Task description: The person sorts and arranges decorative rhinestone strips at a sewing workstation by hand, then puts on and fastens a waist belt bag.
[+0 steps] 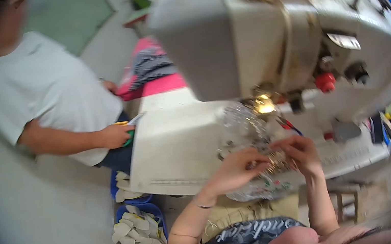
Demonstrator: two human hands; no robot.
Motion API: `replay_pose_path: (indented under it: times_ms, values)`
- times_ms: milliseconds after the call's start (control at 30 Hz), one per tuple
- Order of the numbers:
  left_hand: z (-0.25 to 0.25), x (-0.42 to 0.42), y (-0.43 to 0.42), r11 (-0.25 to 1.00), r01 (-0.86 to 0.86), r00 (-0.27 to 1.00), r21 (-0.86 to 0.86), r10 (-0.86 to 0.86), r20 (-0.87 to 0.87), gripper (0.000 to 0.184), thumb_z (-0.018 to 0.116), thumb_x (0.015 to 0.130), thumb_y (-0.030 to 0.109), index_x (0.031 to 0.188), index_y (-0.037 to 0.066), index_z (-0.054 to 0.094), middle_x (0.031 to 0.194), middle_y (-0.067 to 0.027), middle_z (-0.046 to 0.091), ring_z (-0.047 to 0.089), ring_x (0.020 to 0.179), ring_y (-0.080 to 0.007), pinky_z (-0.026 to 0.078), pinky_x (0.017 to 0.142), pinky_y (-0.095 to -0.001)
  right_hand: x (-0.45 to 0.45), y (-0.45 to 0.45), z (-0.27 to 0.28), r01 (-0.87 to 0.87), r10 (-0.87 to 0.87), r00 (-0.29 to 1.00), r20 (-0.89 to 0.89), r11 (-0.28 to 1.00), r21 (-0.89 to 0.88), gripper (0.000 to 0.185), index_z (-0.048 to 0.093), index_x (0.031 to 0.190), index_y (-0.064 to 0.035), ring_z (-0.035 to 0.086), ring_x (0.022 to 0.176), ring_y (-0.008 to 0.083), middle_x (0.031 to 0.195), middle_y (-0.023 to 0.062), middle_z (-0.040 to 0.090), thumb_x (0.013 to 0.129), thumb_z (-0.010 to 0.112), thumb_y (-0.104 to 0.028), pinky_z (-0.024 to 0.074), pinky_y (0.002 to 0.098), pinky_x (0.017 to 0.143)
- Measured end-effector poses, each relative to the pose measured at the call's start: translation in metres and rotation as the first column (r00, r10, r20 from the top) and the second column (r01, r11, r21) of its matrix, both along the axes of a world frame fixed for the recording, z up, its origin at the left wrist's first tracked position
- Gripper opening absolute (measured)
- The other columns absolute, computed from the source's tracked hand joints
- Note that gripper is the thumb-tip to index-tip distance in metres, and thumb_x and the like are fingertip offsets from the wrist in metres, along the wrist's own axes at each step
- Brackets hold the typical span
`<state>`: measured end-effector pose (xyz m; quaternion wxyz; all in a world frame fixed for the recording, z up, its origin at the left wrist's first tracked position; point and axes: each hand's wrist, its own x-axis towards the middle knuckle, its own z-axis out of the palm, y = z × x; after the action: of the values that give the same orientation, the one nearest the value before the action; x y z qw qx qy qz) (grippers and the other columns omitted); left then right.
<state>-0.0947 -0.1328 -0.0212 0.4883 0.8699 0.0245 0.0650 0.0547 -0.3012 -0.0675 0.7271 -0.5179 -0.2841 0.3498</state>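
Under the lit lamp of a white sewing machine point(263, 33), crumpled clear plastic point(242, 123) lies on the machine table point(174, 146). My left hand point(244, 166) has its fingers closed at the plastic, near a shiny gold-coloured patch point(278, 160). Close to its right, my right hand point(300, 152) pinches at the same spot. What exactly the fingertips grip is too small and blurred to tell. Small snips with red and dark handles point(286, 124) lie just behind my right hand.
At the left, a person in a white shirt point(55, 88) holds a green-handled tool by the table edge. Below are blue baskets point(162, 215) of pale cut pieces. Pink and striped fabric point(153, 69) lies at the back. A wooden stool point(346, 205) stands at lower right.
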Motion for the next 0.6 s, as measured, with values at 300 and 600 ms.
replay_pose_path:
  times_ms: [300, 600]
  values:
    - [-0.016, -0.008, -0.005, 0.990, -0.128, 0.974, -0.058, 0.136, 0.183, 0.020, 0.064, 0.089, 0.019, 0.105, 0.008, 0.069, 0.082, -0.0068, 0.059, 0.055, 0.077, -0.0175, 0.043, 0.071, -0.0302, -0.006, -0.002, -0.025, 0.129, -0.129, 0.992, 0.009, 0.991, 0.031, 0.007, 0.060, 0.090, 0.0035, 0.044, 0.040, 0.0069, 0.076, 0.0127, 0.065, 0.088, 0.057, -0.002, 0.0316, 0.0207, 0.035]
    - [-0.021, -0.016, 0.004, 0.948, -0.138, 0.972, -0.288, 0.185, 0.142, 0.022, 0.064, 0.090, 0.019, 0.108, 0.007, 0.069, 0.087, -0.0030, 0.063, 0.056, 0.081, -0.0102, 0.043, 0.074, -0.0271, 0.019, -0.008, -0.029, -0.038, 0.038, 0.987, 0.157, 0.999, 0.002, 0.020, 0.059, 0.100, 0.0002, 0.047, 0.044, 0.0084, 0.075, 0.0079, 0.060, 0.094, 0.055, -0.018, 0.0363, 0.0241, 0.039]
